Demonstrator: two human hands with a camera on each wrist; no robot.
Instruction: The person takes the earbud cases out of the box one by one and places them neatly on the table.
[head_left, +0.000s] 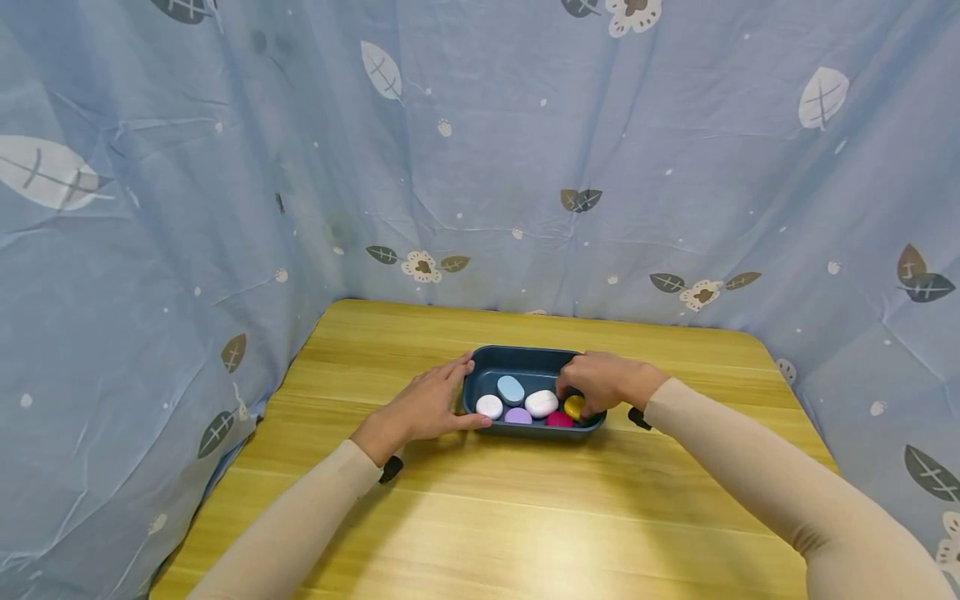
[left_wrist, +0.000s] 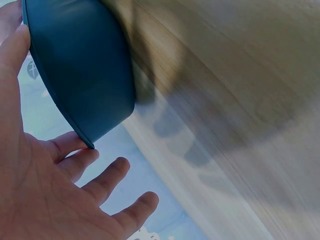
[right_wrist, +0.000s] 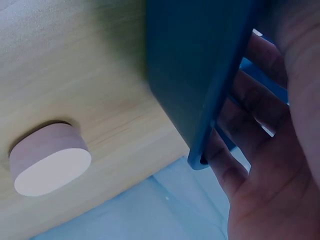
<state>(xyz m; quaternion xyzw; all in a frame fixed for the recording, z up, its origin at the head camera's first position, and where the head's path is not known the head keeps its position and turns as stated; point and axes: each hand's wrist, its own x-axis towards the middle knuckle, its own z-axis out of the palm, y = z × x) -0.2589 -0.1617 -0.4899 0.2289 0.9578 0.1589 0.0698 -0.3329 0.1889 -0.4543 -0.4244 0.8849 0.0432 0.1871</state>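
Note:
A dark blue oblong tray stands on the table with several smooth, rounded soap-like pieces in it. They include a light blue oval, white pieces, a lilac piece, a magenta piece and a yellow piece. My left hand holds the tray's left end, thumb along the near rim and fingers at the far corner. Over the right end, my right hand reaches inside, thumb and fingers around the yellow piece. In the right wrist view the tray wall hides its fingertips.
A pale oval piece lies on the table beside the tray in the right wrist view; the head view does not show it. The wooden table extends toward me. Blue patterned curtains hang behind and along both sides.

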